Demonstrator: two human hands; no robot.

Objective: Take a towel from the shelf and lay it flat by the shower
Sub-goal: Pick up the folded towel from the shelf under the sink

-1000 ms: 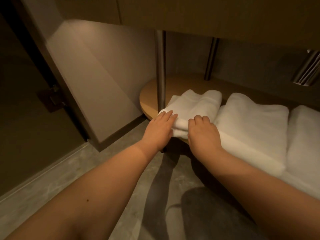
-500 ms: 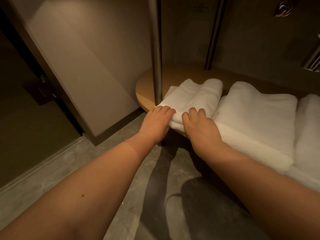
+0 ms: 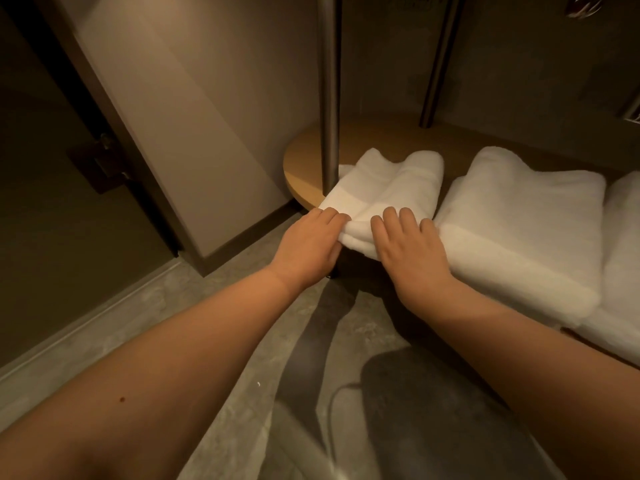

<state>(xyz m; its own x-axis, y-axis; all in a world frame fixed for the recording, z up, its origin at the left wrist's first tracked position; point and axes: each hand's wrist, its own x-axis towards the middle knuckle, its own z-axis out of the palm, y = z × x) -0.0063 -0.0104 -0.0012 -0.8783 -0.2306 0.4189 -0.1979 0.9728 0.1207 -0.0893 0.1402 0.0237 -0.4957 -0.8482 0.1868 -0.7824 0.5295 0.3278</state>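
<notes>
Both hands on small folded towel at shelf edge

Left hand (image 3: 306, 242) grips the near left corner of the small white towel (image 3: 388, 188), fingers curled over the top of the fold, thumb hidden under it. Towel sits folded on the rounded end of the low wooden shelf (image 3: 301, 168), its near edge bunched and overhanging the shelf rim, just right of the front metal post (image 3: 329, 91). Right hand (image 3: 408, 247) lies on the same towel's near right part, fingers spread on top, palm down; can't tell if the thumb is clamped underneath. Second metal post (image 3: 438, 60) stands further back. Larger folded towel (image 3: 526, 223) lies just right of the small one, touching it along one side, another white towel (image 3: 623, 244) at the right frame edge. Grey stone floor (image 3: 214, 341) below, dark door frame (image 3: 114, 133) far left
</notes>
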